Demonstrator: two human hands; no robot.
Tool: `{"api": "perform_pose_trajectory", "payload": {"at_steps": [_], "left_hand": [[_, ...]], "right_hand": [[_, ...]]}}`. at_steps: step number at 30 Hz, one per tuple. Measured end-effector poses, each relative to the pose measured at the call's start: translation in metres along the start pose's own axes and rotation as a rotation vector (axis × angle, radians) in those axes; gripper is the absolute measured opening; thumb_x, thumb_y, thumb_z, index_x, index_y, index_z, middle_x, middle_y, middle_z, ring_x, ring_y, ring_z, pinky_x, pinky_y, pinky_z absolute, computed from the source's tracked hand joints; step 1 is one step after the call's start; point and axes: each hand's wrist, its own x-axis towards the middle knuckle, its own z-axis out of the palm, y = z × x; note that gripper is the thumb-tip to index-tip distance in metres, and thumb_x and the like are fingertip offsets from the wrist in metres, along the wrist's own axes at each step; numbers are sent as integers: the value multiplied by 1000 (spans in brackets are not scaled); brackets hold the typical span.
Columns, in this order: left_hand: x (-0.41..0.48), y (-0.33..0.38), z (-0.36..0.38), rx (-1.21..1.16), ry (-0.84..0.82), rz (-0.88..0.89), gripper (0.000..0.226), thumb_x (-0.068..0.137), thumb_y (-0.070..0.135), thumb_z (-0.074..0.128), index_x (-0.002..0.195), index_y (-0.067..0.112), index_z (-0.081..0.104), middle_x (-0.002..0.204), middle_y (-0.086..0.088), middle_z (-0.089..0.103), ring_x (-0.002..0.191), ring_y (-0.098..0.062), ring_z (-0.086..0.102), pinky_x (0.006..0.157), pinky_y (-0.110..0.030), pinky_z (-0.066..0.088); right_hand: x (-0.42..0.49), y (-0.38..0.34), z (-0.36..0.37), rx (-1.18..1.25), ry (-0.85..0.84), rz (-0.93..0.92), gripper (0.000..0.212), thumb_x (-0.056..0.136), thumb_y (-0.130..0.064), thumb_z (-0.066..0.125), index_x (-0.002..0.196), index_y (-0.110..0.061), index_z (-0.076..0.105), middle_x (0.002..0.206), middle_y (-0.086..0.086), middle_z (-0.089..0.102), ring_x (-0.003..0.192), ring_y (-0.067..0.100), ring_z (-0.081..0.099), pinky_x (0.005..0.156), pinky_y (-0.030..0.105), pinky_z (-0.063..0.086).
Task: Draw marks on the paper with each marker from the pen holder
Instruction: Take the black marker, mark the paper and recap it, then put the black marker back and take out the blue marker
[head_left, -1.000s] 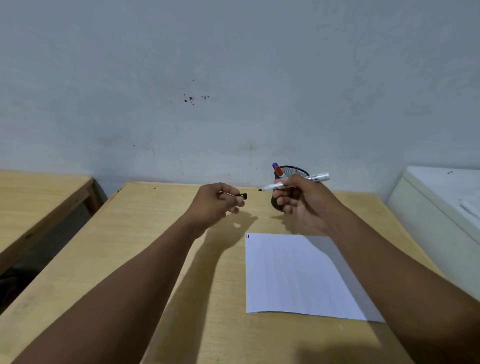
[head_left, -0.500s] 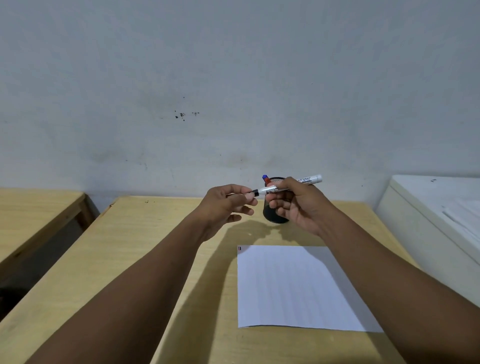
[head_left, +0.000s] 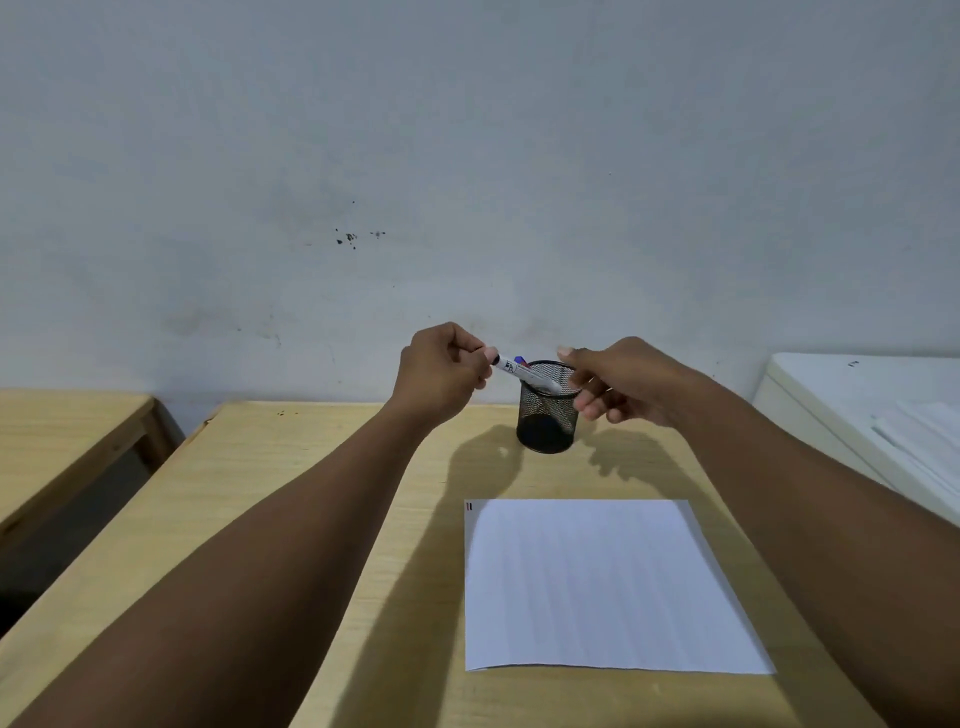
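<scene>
A black mesh pen holder (head_left: 546, 415) stands on the wooden table (head_left: 311, 493) near the wall. My left hand (head_left: 441, 376) grips the capped end of a white marker (head_left: 524, 375), whose other end slants down into the holder's mouth. A blue and red marker tip (head_left: 521, 360) pokes up behind it. My right hand (head_left: 618, 382) hovers just right of the holder, fingers loosely apart, holding nothing. A white sheet of paper (head_left: 608, 587) lies in front of the holder with small red and black marks (head_left: 469, 506) at its top left corner.
A second wooden table (head_left: 67, 441) stands at the left across a dark gap. A white cabinet (head_left: 872, 415) with papers on top sits at the right. A grey wall rises right behind the table.
The cap went back onto the white marker. My right hand let go of it, and my left hand now holds it over the holder with its end inside.
</scene>
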Motion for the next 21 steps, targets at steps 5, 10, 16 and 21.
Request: {"api": "perform_pose_trajectory", "payload": {"at_steps": [5, 10, 16, 21], "left_hand": [[10, 0, 21, 155, -49, 58, 9, 87, 23, 76, 89, 15, 73, 72, -2, 76, 64, -16, 67, 68, -33, 58], [14, -3, 40, 395, -55, 131, 38, 95, 40, 59, 128, 24, 68, 82, 8, 70, 101, -21, 65, 87, -35, 51], [32, -23, 49, 566, -140, 151, 46, 98, 16, 49, 142, 27, 57, 139, -5, 56, 125, -26, 56, 98, -43, 50], [42, -28, 50, 577, -124, 161, 21, 92, 23, 60, 106, 31, 73, 100, 5, 77, 96, -25, 69, 80, -41, 57]], "right_hand": [[3, 2, -6, -84, 61, -59, 31, 96, -30, 66, 99, 1, 68, 70, 15, 70, 51, 23, 65, 46, 25, 43], [10, 8, -3, -106, 80, -105, 25, 96, -26, 66, 92, -1, 66, 72, 16, 70, 52, 24, 66, 45, 25, 44], [23, 14, -1, -100, 136, -174, 20, 94, -24, 68, 85, -7, 66, 68, 10, 73, 47, 19, 68, 45, 25, 46], [31, 18, 3, -108, 155, -187, 17, 92, -23, 66, 91, -6, 71, 67, 7, 75, 48, 18, 68, 43, 23, 45]]}}
